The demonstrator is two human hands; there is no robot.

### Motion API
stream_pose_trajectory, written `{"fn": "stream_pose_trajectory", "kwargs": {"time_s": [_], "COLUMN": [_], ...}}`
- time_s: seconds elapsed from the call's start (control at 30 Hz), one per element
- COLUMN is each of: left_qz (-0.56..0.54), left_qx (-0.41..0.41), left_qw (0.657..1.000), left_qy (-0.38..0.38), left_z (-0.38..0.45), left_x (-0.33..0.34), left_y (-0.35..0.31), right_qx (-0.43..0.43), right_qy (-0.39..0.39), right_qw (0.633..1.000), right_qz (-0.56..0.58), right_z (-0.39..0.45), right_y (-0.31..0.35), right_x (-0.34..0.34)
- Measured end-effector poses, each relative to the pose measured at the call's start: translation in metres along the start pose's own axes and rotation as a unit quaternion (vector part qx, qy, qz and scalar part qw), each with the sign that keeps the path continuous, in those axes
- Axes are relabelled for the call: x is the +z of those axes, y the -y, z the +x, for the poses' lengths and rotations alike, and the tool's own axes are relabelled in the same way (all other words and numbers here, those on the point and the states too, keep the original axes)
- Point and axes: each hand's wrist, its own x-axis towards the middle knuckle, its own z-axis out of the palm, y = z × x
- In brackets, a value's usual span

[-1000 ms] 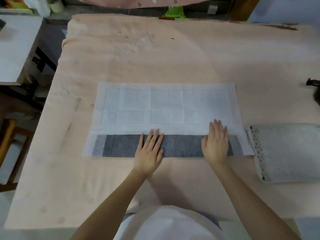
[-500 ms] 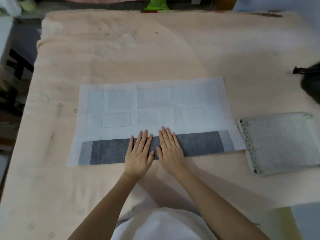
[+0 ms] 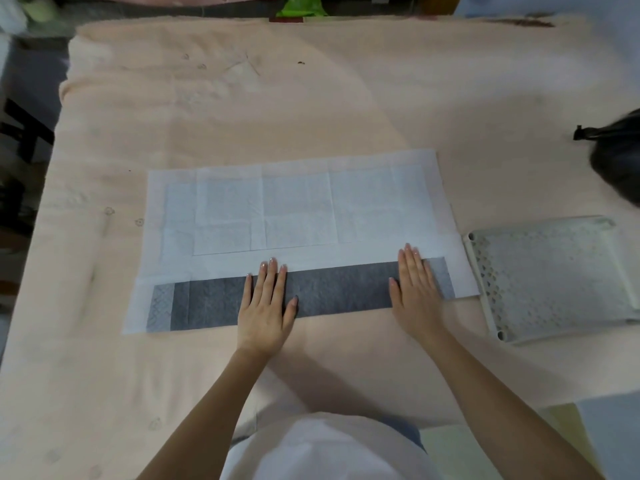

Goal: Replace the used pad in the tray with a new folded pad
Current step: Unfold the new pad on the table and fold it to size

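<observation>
— How many pads are you working on?
— One pad [image 3: 294,209], lying on the peach cloth [image 3: 277,98], near edge folded grey-side up. I'm pressing my left hand [image 3: 265,308] and right hand [image 3: 414,292] flat on that fold, fingers straight, gripping nothing.
— And trays?
— One perforated tray [image 3: 554,275], just right of the pad.

I see a white pad [image 3: 294,209] with a faint quilted, creased grid; its folded strip [image 3: 311,296] along the table's near edge shows dark grey, paler grey with a wavy pattern at both ends. The table cover [image 3: 311,98] is pale peach with faint stains. The tray [image 3: 554,275] at the right edge is off-white, dotted with perforations. A black bag [image 3: 620,157] sits near the right edge.
</observation>
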Motion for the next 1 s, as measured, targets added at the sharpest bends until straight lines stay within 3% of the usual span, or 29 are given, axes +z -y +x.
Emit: {"fn": "stream_pose_trajectory", "kwargs": {"time_s": [0.27, 0.37, 0.43, 0.53, 0.6, 0.8, 1.0], "left_qz": [0.009, 0.014, 0.015, 0.008, -0.002, 0.000, -0.020], "left_qx": [0.006, 0.014, 0.031, 0.064, 0.070, 0.052, -0.070], "left_qw": [1.000, 1.000, 0.999, 0.998, 0.998, 0.999, 0.997], "left_qy": [-0.007, -0.006, -0.002, 0.005, 0.004, 0.007, -0.012], "left_z": [0.000, 0.002, 0.004, 0.012, 0.015, 0.015, 0.007], "left_x": [-0.003, -0.004, -0.005, -0.006, -0.005, 0.000, -0.006], "left_y": [-0.002, -0.004, -0.011, -0.030, -0.039, -0.037, -0.005], "right_qx": [0.069, 0.139, 0.094, -0.041, -0.068, -0.079, 0.016], "right_qy": [-0.022, -0.037, -0.048, -0.036, -0.024, 0.003, -0.014], "right_qw": [0.997, 0.989, 0.993, 0.997, 0.996, 0.997, 0.999], "right_qz": [0.026, 0.044, 0.056, 0.051, 0.045, 0.002, 0.025], "right_z": [-0.006, -0.006, -0.006, -0.001, 0.002, 0.002, -0.002], "right_y": [-0.039, -0.030, -0.004, 0.056, 0.087, 0.076, 0.039], "right_x": [-0.005, -0.007, -0.009, -0.004, 0.003, 0.013, 0.006]}}
